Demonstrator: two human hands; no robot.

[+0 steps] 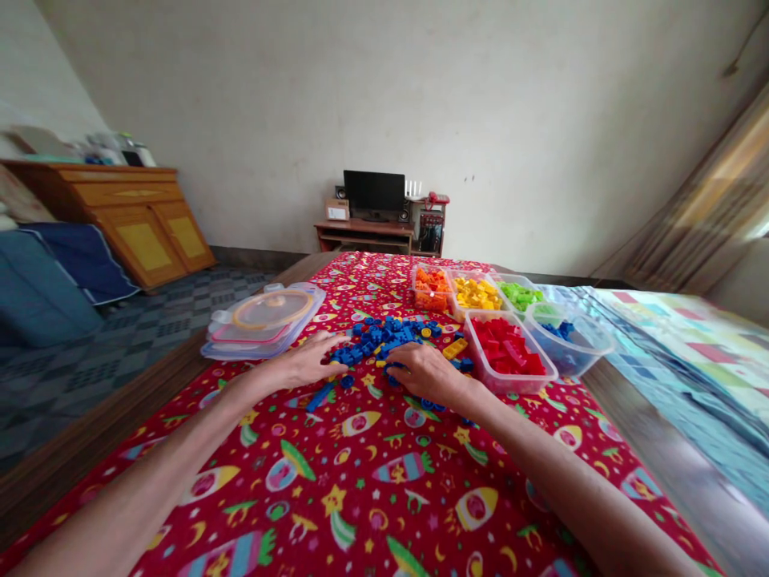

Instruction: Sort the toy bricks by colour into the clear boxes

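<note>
A loose pile of blue toy building blocks, with a few yellow pieces among them, lies on the red patterned tablecloth. At the pile's left edge is my left hand, its fingers and thumb apart around nearby blocks without gripping any. My right hand reaches into the near right side of the pile. Its fingers curl down over a blue block that is partly hidden by them. A long blue piece rests just below my left hand. One yellow block sits right of my right hand.
Clear containers on the right hold orange blocks, yellow blocks, green blocks and red blocks. A round clear tub contains some blue pieces. Stacked plastic lids lie at left. A monitor stands beyond the table.
</note>
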